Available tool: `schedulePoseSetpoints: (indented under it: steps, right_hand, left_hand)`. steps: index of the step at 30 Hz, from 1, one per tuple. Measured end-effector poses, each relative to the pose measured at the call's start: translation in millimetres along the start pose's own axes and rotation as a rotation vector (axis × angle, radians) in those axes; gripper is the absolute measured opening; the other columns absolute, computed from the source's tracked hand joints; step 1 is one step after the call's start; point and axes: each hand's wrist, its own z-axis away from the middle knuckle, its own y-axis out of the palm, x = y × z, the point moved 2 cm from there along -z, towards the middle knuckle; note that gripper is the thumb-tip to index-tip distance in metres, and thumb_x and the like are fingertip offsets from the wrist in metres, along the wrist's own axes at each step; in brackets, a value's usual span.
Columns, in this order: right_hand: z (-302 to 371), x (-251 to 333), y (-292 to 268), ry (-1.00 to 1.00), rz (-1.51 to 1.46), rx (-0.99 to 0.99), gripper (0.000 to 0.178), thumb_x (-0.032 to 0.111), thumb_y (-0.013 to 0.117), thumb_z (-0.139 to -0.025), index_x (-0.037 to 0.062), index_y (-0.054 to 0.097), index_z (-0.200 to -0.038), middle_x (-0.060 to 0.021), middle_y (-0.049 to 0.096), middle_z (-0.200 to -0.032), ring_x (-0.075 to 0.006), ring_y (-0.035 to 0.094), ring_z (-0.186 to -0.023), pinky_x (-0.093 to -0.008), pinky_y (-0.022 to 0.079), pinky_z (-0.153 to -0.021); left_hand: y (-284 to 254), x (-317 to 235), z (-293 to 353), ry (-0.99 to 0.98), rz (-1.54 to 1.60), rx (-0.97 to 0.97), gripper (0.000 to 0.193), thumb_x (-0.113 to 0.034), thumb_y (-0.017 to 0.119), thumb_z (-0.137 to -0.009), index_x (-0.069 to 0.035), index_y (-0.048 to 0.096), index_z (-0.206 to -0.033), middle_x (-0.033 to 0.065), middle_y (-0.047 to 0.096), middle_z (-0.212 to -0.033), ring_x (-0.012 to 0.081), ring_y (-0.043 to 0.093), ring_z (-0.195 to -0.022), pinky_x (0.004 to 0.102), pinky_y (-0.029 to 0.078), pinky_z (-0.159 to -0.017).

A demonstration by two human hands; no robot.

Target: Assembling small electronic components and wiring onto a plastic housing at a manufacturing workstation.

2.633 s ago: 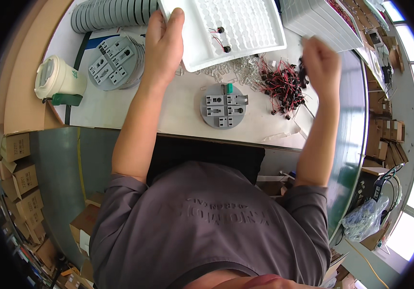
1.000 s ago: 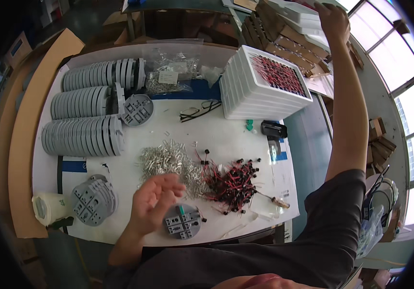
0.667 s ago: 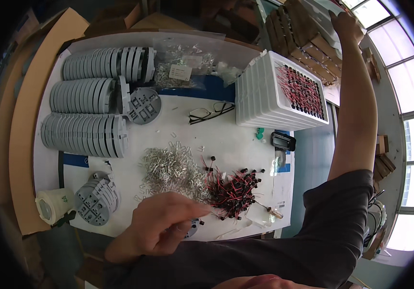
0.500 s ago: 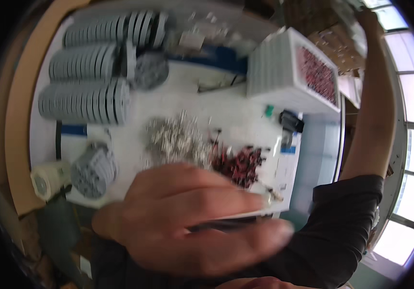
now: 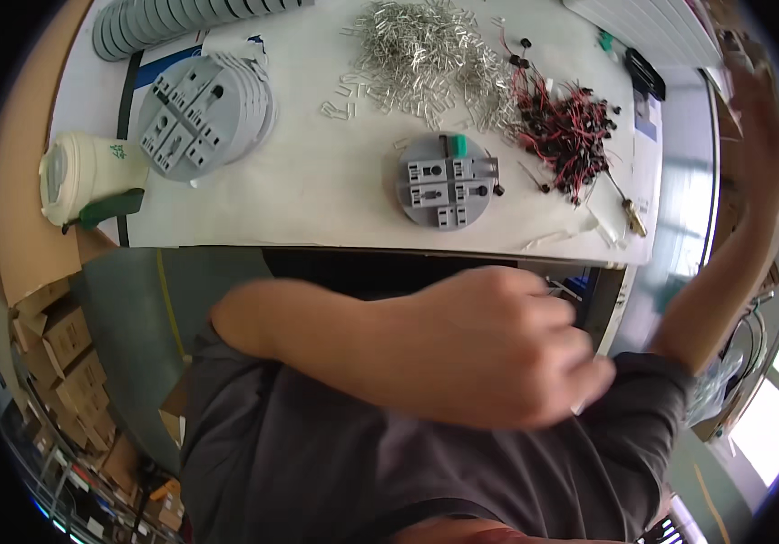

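Observation:
My left hand [image 5: 498, 354] is close to the camera in front of my chest, blurred, with its fingers curled in; nothing shows in it. My right hand [image 5: 757, 109] is lifted at the right rim beyond the table's end, blurred, and its grip is unclear. On the white table [image 5: 335, 208] lies a round grey fixture [image 5: 447, 181] with a small green part on top. Behind it are a pile of silver metal clips [image 5: 426, 54] and a heap of red and black wired parts [image 5: 557, 127]. Neither hand touches them.
A stack of grey round fixtures [image 5: 204, 109] and a row of grey discs [image 5: 163, 18] lie at the left. A white lidded cup [image 5: 86, 177] stands at the table's left corner. A white tray [image 5: 643, 23] is at the far right. Cardboard boxes [image 5: 54, 335] sit on the floor.
The view has swung down toward the table's near edge. My left hand has drawn back toward my chest, and my right arm has come down from the high stack at the right.

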Motion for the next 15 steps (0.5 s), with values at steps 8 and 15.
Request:
schedulePoseSetpoints:
  steps: [8, 15]
  right_hand:
    - [206.7, 172.8, 55.4, 0.442, -0.823, 0.224, 0.023, -0.003, 0.077, -0.093, 0.0023, 0.081, -0.114, -0.0036, 0.074, -0.1, -0.0119, 0.059, -0.072, -0.0248, 0.05, -0.067]
    - [191.9, 201.8, 85.9, 0.432, -0.78, 0.191, 0.025, -0.004, 0.079, -0.091, 0.0025, 0.08, -0.115, -0.0049, 0.074, -0.102, -0.0126, 0.061, -0.073, -0.0248, 0.051, -0.067]
  left_hand:
    - [2.6, 60.1, 116.0, -0.444, -0.392, -0.163, 0.071, -0.018, 0.088, -0.079, -0.009, 0.06, -0.143, 0.0091, 0.068, -0.13, 0.0284, 0.059, -0.116, 0.0415, 0.05, -0.104]
    - [15.8, 93.3, 93.0, -0.508, -0.305, -0.066, 0.101, -0.018, 0.094, -0.07, -0.011, 0.047, -0.16, 0.0117, 0.058, -0.153, 0.033, 0.05, -0.136, 0.0429, 0.044, -0.117]
